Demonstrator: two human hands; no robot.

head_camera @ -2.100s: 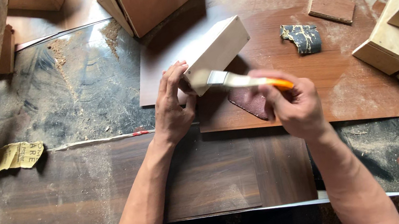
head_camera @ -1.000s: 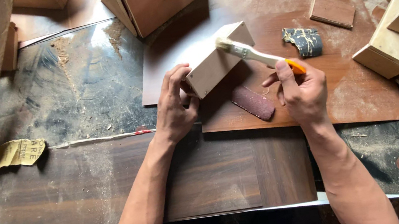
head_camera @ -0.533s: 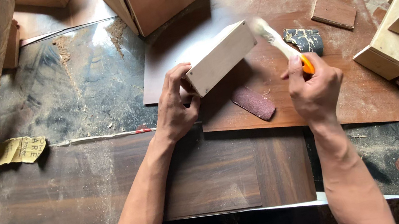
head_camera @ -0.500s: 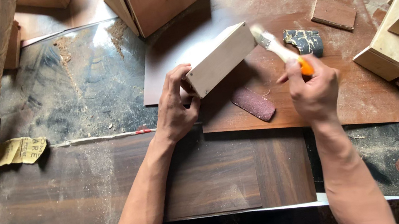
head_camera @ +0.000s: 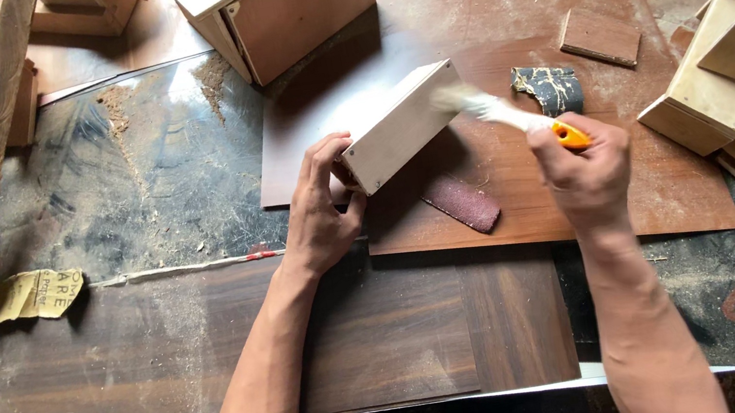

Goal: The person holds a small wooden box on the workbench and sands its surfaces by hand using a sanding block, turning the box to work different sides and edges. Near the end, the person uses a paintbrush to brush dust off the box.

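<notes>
Left hand [head_camera: 320, 206] gripped a pale wooden box [head_camera: 401, 125], tilted on the brown board [head_camera: 660, 190]. Right hand [head_camera: 584, 172] clenched an orange-handled brush [head_camera: 510, 115], bristles blurred at the box's end.

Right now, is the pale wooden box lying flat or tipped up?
Tipped up: the left hand props the pale wooden box on one edge while the right hand brushes it.

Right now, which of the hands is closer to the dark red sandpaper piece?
Right, narrowly. The right hand hovers just right of the sandpaper piece, holding a brush. The left hand is farther left, gripping the wooden box.
</notes>
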